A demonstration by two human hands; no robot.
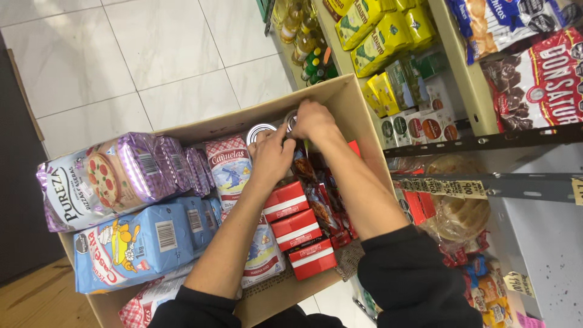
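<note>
Both my hands reach into the far end of a large cardboard box (358, 109). My left hand (271, 157) rests beside a silver tin can (258, 131), fingers curled near it. My right hand (313, 119) is closed over a second tin (291, 119) in the box's far corner, which it mostly hides. Just under my hands lie red-and-white cartons (296, 229) in a row and red packets (325, 206). Whether the left hand actually grips anything is unclear.
The box also holds purple flour bags (109, 176), blue flour bags (139, 243) and a checked red-and-white bag (229, 167). On the right stand metal shelves (486, 143) with yellow packets (382, 33), snack bags (534, 79) and small boxes. Bottles (306, 42) stand beyond the box. White tiled floor (121, 61) lies to the left.
</note>
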